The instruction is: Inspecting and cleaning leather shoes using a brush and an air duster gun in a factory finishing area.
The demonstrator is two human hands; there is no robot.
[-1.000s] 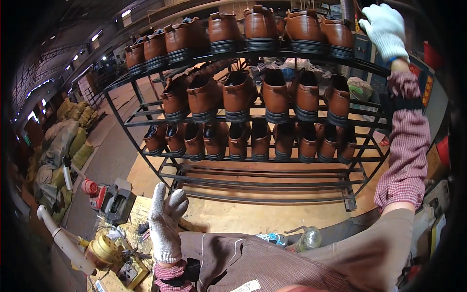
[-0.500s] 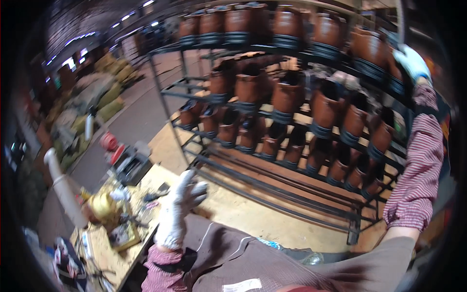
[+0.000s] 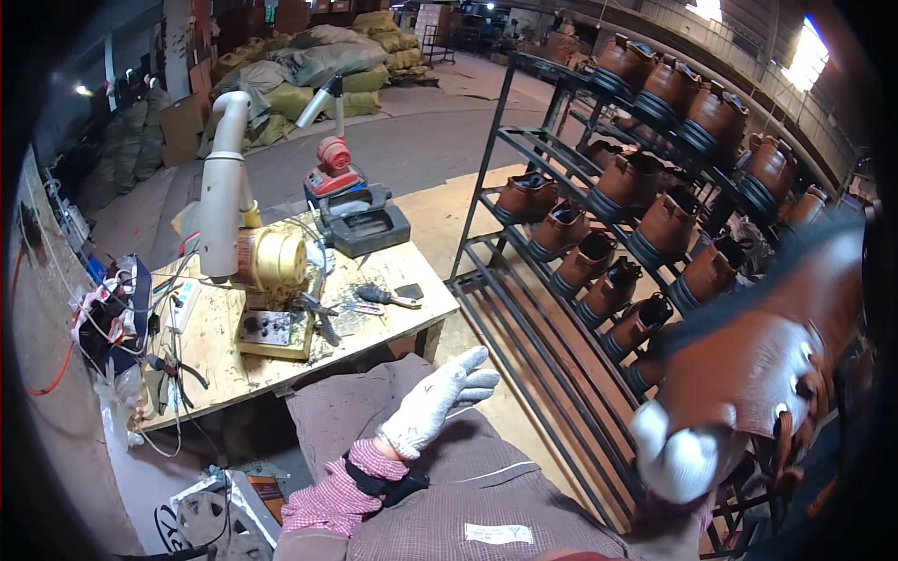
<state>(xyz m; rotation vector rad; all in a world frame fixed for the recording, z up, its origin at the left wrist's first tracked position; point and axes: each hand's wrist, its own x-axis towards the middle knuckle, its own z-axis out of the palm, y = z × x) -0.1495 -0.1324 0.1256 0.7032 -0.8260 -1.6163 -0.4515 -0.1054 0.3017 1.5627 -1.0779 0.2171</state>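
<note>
A brown leather shoe with a dark sole (image 3: 748, 374), blurred at the right of the frame, is now held by the right hand in a white knitted glove (image 3: 687, 458); half a second ago that hand was raised at the top shelf's end. Its fingers are curled onto the shoe's near end, though the full grip cannot be told. The left hand, likewise white-gloved (image 3: 432, 407), is held loosely open and empty at lower centre. The view has been swung toward the pale wooden workbench (image 3: 220, 365) at left, while the black metal rack (image 3: 483, 168) fills the right. Handling, it is judged, has passed from reaching to carrying.
</note>
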